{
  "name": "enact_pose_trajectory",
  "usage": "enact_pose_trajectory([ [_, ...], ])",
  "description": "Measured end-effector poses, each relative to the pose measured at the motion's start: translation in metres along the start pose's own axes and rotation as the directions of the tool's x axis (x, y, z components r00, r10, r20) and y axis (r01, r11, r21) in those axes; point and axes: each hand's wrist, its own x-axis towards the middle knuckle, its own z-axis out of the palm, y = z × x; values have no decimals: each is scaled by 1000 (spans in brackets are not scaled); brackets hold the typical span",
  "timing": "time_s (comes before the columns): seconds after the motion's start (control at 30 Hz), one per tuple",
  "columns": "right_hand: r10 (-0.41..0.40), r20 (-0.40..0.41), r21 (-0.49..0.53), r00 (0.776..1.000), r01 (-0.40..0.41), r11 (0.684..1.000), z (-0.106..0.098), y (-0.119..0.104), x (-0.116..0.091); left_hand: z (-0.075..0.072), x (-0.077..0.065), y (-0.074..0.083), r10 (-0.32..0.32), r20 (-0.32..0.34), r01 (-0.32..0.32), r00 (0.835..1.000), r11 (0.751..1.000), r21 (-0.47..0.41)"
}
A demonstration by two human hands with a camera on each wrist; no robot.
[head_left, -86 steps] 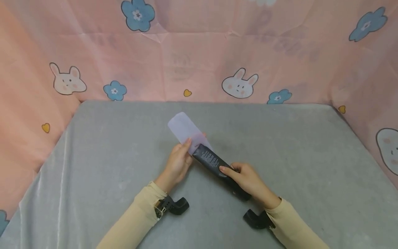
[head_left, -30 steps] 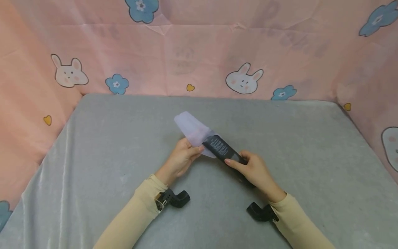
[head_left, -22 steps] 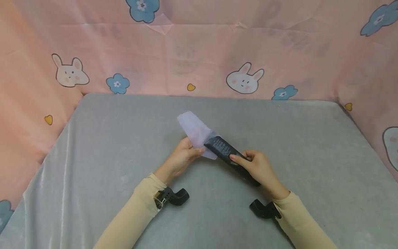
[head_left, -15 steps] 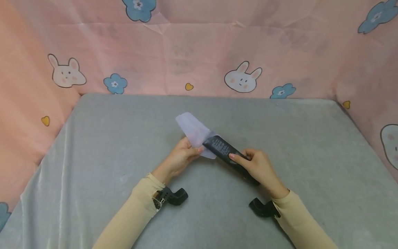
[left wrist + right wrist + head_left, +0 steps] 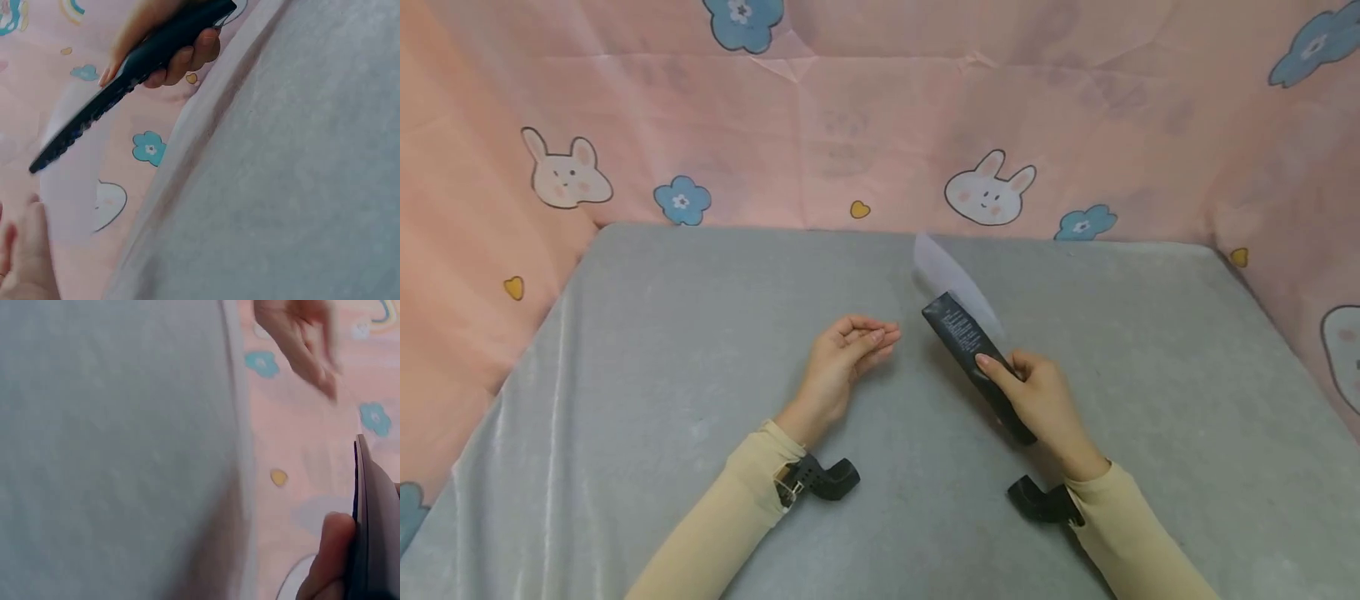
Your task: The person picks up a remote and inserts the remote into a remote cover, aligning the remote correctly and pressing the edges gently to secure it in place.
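A slim black packet (image 5: 966,346) with small white print is held in my right hand (image 5: 1051,404), thumb on top and fingers beneath. It tilts up and to the left above the table. From behind its far end a thin, translucent pale-lilac sheet (image 5: 953,271) sticks out; where the two join is hidden. My left hand (image 5: 842,367) is to the left of the packet, apart from it, with fingers loosely extended and nothing in them. In the left wrist view, the packet (image 5: 165,44) shows edge-on with an uneven underside, and the sheet (image 5: 69,200) hangs blurred past it.
Grey cloth covers the table (image 5: 700,333). A pink curtain (image 5: 880,117) with rabbits and flowers rises behind it and along both sides. Black wrist cameras stick out from the left wrist (image 5: 835,479) and the right wrist (image 5: 1037,500).
My left hand has let go of the lilac sheet. The sheet has swung up and right with the packet, whose far end now points more steeply away. My right hand has shifted slightly right.
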Motion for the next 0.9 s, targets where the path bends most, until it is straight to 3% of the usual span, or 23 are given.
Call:
enact_pose_trajectory([
  [0.13,-46,21,-78,999,48,996,-2,1,2,1,4,1,-38,48,34,998,997,71],
  [0.3,-54,21,-80,998,55,995,-5,2,3,-4,9,2,-129,-43,132,991,989,73],
  [0.4,-98,19,-99,995,99,990,-6,3,4,0,15,2,-176,-46,179,983,981,79],
  [0.57,-126,18,-116,992,127,985,-5,8,3,19,32,2,-120,-56,129,991,963,237],
  [0.63,-115,16,-109,993,116,987,-5,10,2,27,41,3,-154,-74,168,985,959,230],
  [0.7,-109,17,-111,994,111,988,-5,11,2,32,47,4,-272,-69,280,960,947,156],
  [0.8,-106,26,-112,994,108,988,-6,12,3,38,56,3,-462,-5,461,887,884,77],
  [0.87,-111,33,-126,993,114,985,-7,12,3,42,62,1,-526,37,523,850,850,69],
  [0.9,-112,37,-134,993,116,984,-7,11,3,44,65,-1,-537,52,533,842,843,69],
])
